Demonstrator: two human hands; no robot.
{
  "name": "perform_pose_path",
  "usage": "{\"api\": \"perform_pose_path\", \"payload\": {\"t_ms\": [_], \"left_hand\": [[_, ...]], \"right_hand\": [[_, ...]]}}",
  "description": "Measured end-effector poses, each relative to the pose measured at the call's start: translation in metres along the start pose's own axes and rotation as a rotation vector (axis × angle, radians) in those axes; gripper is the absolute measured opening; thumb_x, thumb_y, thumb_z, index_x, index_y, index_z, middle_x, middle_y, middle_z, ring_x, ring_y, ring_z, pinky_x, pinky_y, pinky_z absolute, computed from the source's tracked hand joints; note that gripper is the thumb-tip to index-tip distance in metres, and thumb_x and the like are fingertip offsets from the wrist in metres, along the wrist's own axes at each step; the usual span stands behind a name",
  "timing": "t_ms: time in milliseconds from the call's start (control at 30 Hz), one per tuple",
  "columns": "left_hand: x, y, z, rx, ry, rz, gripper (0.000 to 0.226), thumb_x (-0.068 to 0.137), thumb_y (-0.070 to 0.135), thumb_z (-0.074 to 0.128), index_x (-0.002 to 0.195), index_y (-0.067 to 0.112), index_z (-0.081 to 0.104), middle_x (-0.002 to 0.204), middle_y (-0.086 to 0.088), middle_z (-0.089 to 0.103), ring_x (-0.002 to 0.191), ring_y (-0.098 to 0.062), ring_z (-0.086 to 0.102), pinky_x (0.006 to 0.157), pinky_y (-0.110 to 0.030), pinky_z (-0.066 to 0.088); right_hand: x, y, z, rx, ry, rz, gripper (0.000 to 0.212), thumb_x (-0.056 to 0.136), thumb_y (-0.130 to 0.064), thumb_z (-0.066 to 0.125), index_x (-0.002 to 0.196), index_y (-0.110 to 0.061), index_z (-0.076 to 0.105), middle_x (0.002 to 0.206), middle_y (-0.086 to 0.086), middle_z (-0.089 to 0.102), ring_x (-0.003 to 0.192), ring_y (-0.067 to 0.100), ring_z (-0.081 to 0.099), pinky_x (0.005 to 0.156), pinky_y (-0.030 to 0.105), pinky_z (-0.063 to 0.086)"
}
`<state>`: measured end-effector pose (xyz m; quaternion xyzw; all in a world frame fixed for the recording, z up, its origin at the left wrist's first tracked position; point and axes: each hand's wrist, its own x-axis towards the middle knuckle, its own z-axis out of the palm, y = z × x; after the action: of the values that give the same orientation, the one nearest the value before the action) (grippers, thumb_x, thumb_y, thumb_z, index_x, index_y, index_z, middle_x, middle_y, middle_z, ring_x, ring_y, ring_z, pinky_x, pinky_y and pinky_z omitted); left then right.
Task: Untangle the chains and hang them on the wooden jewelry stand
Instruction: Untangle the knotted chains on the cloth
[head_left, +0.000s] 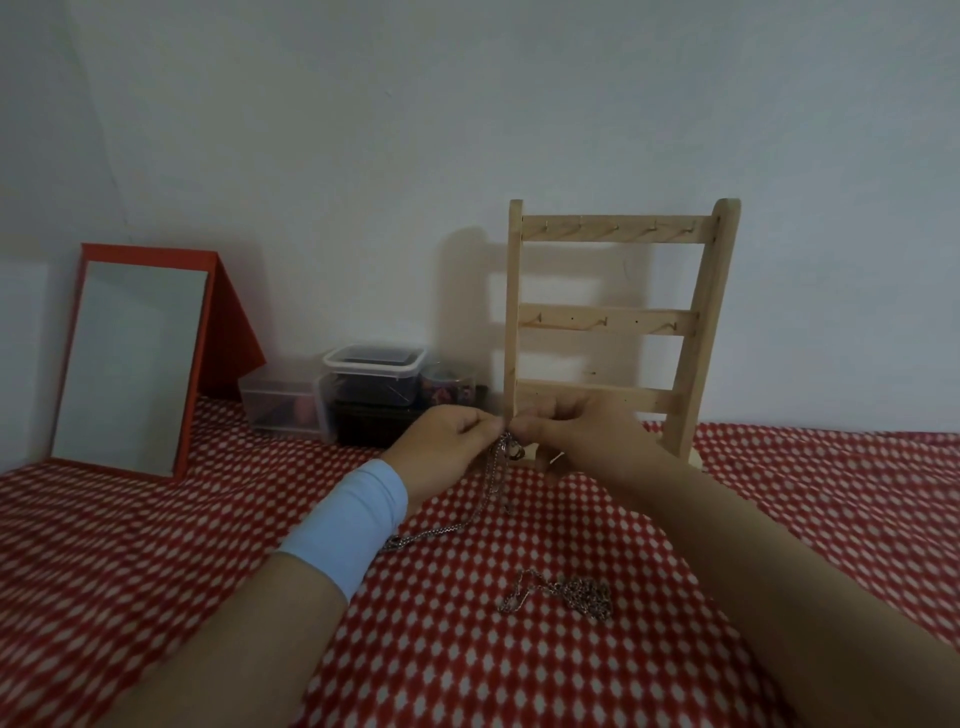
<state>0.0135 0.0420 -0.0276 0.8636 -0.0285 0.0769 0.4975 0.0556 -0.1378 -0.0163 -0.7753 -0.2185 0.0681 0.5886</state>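
Note:
A wooden jewelry stand (615, 317) with three hooked rails leans against the wall; nothing hangs on its hooks. Just in front of its base, my left hand (447, 441) and my right hand (576, 436) meet fingertip to fingertip, both pinching a bunch of tangled silver chains (493, 483). The chains dangle down from my fingers and trail left across the cloth under my left wrist, which wears a light blue band. A second silver chain (566, 595) lies loose in a small heap on the cloth, nearer to me.
A red-and-white patterned cloth (156, 561) covers the table. A red-framed standing mirror (135, 364) leans at the left. Clear plastic boxes (363, 389) with small items are stacked by the wall, left of the stand.

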Motion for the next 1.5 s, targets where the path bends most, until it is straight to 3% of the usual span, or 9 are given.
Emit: {"api": "perform_pose_path", "payload": {"t_ms": [167, 533, 667, 800, 900, 1133, 1267, 1400, 1500], "left_hand": [[0.0, -0.001, 0.002, 0.052, 0.029, 0.043, 0.03, 0.101, 0.034, 0.049, 0.099, 0.017, 0.074, 0.095, 0.0, 0.074, 0.09, -0.011, 0.067, 0.082, -0.022, 0.051], [-0.001, 0.003, 0.004, -0.065, 0.069, 0.111, 0.011, 0.091, 0.034, 0.065, 0.097, 0.025, 0.068, 0.092, 0.01, 0.07, 0.085, -0.001, 0.064, 0.071, -0.011, 0.047], [-0.002, 0.003, -0.002, 0.093, 0.129, 0.217, 0.005, 0.086, 0.027, 0.072, 0.089, 0.024, 0.075, 0.084, 0.011, 0.073, 0.079, 0.001, 0.066, 0.078, -0.019, 0.052], [-0.007, 0.012, -0.009, 0.526, 0.155, 0.293, 0.016, 0.092, 0.041, 0.062, 0.098, 0.032, 0.074, 0.092, 0.017, 0.072, 0.086, 0.001, 0.064, 0.084, -0.025, 0.052], [-0.011, 0.02, -0.008, 0.859, 0.222, 0.413, 0.022, 0.092, 0.047, 0.055, 0.104, 0.035, 0.07, 0.093, 0.017, 0.072, 0.085, -0.002, 0.065, 0.079, -0.026, 0.052], [-0.007, 0.018, -0.004, 1.03, 0.384, 0.652, 0.017, 0.08, 0.04, 0.058, 0.079, 0.027, 0.069, 0.064, 0.006, 0.068, 0.059, -0.014, 0.063, 0.052, -0.023, 0.042], [-0.006, 0.009, 0.0, 0.879, 0.392, 0.621, 0.009, 0.081, 0.037, 0.063, 0.079, 0.03, 0.067, 0.066, 0.008, 0.065, 0.059, -0.009, 0.059, 0.051, -0.022, 0.043], [-0.004, 0.005, 0.002, 0.28, 0.213, 0.318, 0.007, 0.087, 0.026, 0.067, 0.092, 0.031, 0.068, 0.087, 0.015, 0.07, 0.081, 0.003, 0.064, 0.076, -0.013, 0.05], [-0.004, 0.006, 0.004, 0.12, 0.182, 0.25, 0.007, 0.086, 0.02, 0.071, 0.089, 0.026, 0.071, 0.086, 0.013, 0.072, 0.082, 0.006, 0.065, 0.077, -0.007, 0.049]], "right_hand": [[0.0, -0.002, -0.004, -0.064, -0.096, 0.069, 0.017, 0.088, -0.022, 0.076, 0.092, -0.006, 0.078, 0.082, 0.008, 0.078, 0.059, 0.013, 0.067, 0.055, 0.025, 0.057], [0.002, 0.003, -0.006, 0.054, -0.226, 0.078, 0.027, 0.102, -0.023, 0.059, 0.11, 0.0, 0.071, 0.09, 0.009, 0.069, 0.065, 0.015, 0.064, 0.06, 0.03, 0.057], [0.003, 0.003, -0.009, 0.098, -0.226, 0.115, 0.026, 0.102, -0.024, 0.058, 0.108, -0.002, 0.07, 0.092, 0.008, 0.068, 0.066, 0.015, 0.063, 0.059, 0.03, 0.053], [0.003, 0.004, -0.006, -0.015, -0.186, 0.127, 0.03, 0.103, -0.029, 0.057, 0.108, -0.003, 0.071, 0.085, 0.003, 0.069, 0.066, 0.013, 0.062, 0.061, 0.028, 0.051], [0.002, 0.005, -0.001, -0.042, -0.199, 0.166, 0.031, 0.105, -0.031, 0.053, 0.107, -0.005, 0.071, 0.087, 0.006, 0.065, 0.066, 0.012, 0.061, 0.061, 0.028, 0.05], [0.002, 0.003, 0.002, 0.016, -0.281, 0.162, 0.036, 0.108, -0.033, 0.045, 0.11, -0.007, 0.069, 0.092, 0.009, 0.063, 0.07, 0.015, 0.059, 0.062, 0.028, 0.05], [0.004, 0.003, 0.001, -0.129, -0.249, 0.165, 0.039, 0.109, -0.036, 0.042, 0.114, -0.008, 0.069, 0.093, 0.007, 0.068, 0.071, 0.014, 0.062, 0.064, 0.028, 0.052], [0.006, 0.005, -0.001, 0.28, -0.282, 0.255, 0.037, 0.11, -0.028, 0.04, 0.126, -0.001, 0.061, 0.083, 0.003, 0.063, 0.063, 0.01, 0.054, 0.058, 0.025, 0.044], [0.006, 0.005, 0.0, 0.418, -0.295, 0.252, 0.031, 0.111, -0.028, 0.036, 0.114, -0.008, 0.06, 0.075, -0.002, 0.061, 0.061, 0.008, 0.049, 0.059, 0.024, 0.039]]}}
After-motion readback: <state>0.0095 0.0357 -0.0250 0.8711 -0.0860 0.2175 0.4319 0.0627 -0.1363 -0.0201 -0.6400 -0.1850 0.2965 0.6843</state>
